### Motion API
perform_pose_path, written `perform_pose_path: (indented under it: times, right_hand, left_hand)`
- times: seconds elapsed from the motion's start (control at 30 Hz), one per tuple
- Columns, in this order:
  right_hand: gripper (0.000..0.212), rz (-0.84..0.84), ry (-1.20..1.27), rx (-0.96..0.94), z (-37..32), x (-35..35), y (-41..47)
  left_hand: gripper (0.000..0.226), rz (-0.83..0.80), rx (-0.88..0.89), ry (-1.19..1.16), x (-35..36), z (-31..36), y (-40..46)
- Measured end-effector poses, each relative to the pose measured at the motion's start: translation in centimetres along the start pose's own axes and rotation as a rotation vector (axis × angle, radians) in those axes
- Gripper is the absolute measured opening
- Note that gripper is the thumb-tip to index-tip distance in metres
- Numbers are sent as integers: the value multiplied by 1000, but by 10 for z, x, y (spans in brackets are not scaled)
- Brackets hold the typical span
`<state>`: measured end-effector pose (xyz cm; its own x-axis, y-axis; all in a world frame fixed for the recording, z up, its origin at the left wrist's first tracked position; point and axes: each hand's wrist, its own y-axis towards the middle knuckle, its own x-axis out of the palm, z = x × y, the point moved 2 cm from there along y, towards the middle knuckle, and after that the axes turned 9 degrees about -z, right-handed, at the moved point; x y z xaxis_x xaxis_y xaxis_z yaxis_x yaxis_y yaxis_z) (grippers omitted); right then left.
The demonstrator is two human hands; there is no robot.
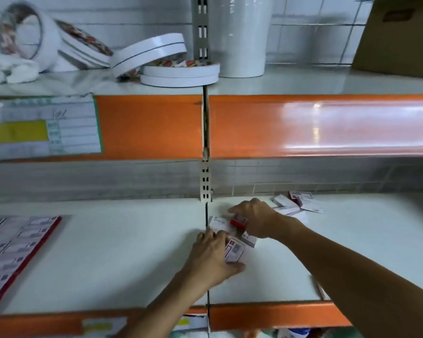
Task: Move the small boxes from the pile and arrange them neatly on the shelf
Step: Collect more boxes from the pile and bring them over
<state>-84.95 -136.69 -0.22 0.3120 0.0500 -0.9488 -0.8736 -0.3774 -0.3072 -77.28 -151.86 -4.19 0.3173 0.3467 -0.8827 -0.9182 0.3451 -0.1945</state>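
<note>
Both my hands work on a few small white-and-red boxes near the middle of the white shelf [108, 252]. My left hand [211, 259] holds a box [234, 250] by its side, thumb underneath. My right hand [257, 222] pinches a small red-ended box [237, 220] just behind it. A white box [219, 224] lies flat between the hands, and another small box [250, 239] sits under my right wrist. The loose pile of boxes [296, 203] lies further back to the right, near the tiled wall.
A neat block of arranged boxes [12, 252] covers the shelf's left end. An orange rail [266, 315] edges the shelf front. The upper shelf [303, 84] holds round white tins [178, 73], a white roll and a cardboard box [401, 35]. A slotted upright [205, 181] divides the shelf bays.
</note>
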Motion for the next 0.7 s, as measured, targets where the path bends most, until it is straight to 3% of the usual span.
perform_pose_path:
  times: [0.13, 0.33, 0.5, 0.7]
  right_hand:
    - [46, 55, -78, -42, 9, 1, 2]
    - [43, 139, -9, -78, 23, 4, -4]
    - [44, 116, 120, -68, 26, 4, -9]
    - [45, 130, 205, -100, 23, 3, -14]
  left_hand:
    - [42, 65, -3, -83, -5, 5, -6]
    - [43, 82, -48, -281, -19, 5, -14]
    - [64, 21, 9, -469, -18, 2, -22]
    - [42, 38, -31, -385, -16, -15, -30]
